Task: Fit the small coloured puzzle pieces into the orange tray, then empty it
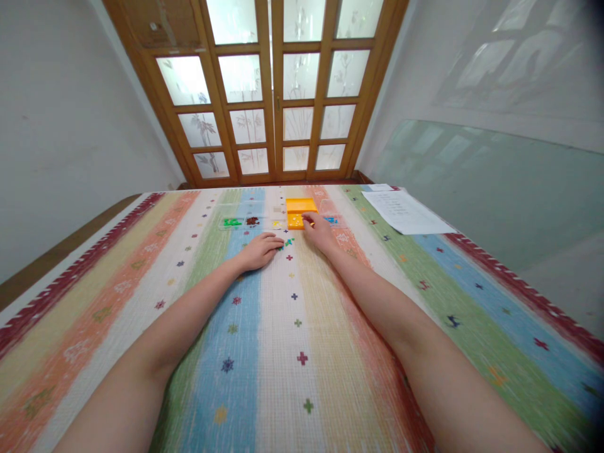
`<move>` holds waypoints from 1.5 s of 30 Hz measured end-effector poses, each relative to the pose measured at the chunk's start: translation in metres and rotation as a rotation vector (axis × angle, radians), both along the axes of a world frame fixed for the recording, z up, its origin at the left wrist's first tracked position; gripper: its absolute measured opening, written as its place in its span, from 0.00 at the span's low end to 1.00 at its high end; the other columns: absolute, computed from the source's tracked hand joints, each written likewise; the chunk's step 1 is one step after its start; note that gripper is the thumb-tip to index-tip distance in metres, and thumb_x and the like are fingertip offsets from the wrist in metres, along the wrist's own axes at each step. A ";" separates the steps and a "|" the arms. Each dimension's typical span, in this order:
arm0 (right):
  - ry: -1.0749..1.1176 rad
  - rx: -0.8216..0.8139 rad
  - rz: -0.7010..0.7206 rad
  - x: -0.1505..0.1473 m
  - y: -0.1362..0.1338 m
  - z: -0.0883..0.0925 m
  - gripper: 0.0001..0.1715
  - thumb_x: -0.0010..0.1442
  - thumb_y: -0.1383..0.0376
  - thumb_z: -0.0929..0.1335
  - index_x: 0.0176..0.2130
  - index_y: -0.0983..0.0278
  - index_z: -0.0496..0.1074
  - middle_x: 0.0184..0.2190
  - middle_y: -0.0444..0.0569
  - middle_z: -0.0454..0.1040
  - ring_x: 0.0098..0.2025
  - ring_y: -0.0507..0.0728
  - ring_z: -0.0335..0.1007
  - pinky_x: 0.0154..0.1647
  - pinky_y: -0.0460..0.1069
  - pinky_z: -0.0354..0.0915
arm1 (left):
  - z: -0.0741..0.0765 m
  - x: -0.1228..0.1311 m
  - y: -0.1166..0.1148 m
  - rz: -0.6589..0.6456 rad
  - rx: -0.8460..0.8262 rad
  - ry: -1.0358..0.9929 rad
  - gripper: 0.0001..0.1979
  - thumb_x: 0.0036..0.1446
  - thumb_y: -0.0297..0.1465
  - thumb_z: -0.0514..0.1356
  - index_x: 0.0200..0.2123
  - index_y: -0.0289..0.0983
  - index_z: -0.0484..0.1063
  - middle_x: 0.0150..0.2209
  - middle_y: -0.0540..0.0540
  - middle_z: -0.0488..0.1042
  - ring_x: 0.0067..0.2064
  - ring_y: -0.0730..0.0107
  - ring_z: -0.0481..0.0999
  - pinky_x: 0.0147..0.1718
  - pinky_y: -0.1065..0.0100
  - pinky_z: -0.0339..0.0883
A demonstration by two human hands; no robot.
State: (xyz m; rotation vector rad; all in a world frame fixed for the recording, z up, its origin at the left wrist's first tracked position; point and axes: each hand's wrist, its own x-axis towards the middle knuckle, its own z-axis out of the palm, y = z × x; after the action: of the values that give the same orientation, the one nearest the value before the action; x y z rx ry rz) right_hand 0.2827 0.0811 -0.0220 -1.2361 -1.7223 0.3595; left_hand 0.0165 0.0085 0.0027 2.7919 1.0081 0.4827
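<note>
As my forearms stretch out over the striped cloth (pixel 297 352) on the counter, my left hand (pixel 259 250) lies palm down and slack, gripping nothing, its fingertips just beside a few small loose pieces (pixel 286 242). Slightly farther, my right hand (pixel 318 231) has its fingertips drawn together at the front edge of the orange tray (pixel 300 207); whether they pinch a piece I cannot tell. Level with the tray lie green pieces (pixel 232 221), dark red pieces (pixel 252 221) and blue pieces (pixel 331 220), with a paper sheet (pixel 406 211) off right and a glazed wooden door (pixel 274 94) beyond.
</note>
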 end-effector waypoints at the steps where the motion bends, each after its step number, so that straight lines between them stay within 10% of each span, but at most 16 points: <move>1: -0.002 0.002 0.002 0.000 0.000 -0.001 0.17 0.67 0.64 0.64 0.50 0.62 0.78 0.50 0.55 0.81 0.51 0.62 0.76 0.59 0.59 0.69 | -0.001 0.001 0.000 0.018 0.004 0.005 0.22 0.71 0.29 0.50 0.62 0.40 0.76 0.63 0.46 0.76 0.67 0.56 0.66 0.70 0.51 0.58; 16: -0.013 0.014 0.023 0.000 0.001 -0.004 0.18 0.65 0.67 0.65 0.51 0.63 0.78 0.51 0.55 0.81 0.51 0.61 0.77 0.58 0.58 0.69 | -0.006 0.001 0.004 0.053 0.086 -0.085 0.22 0.69 0.26 0.51 0.61 0.38 0.77 0.61 0.41 0.77 0.64 0.56 0.69 0.68 0.49 0.61; 31: -0.180 0.039 0.158 -0.010 -0.015 0.006 0.14 0.68 0.68 0.65 0.47 0.61 0.79 0.48 0.52 0.81 0.49 0.60 0.75 0.52 0.54 0.69 | -0.026 -0.065 0.065 0.528 0.162 -0.291 0.26 0.66 0.26 0.51 0.64 0.40 0.73 0.65 0.42 0.73 0.68 0.54 0.66 0.70 0.44 0.56; 45: -0.481 0.071 0.586 -0.020 -0.033 0.020 0.12 0.63 0.69 0.71 0.44 0.57 0.83 0.47 0.51 0.75 0.51 0.61 0.69 0.58 0.56 0.64 | -0.026 -0.055 0.047 0.329 0.203 -0.219 0.17 0.67 0.30 0.57 0.55 0.39 0.79 0.61 0.41 0.76 0.67 0.54 0.67 0.70 0.43 0.59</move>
State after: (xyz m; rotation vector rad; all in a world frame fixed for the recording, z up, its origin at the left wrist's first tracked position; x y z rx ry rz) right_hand 0.2626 0.0484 -0.0017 -0.7783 -2.4908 0.3517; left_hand -0.0388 0.0553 -0.0231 2.6639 1.4417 0.9581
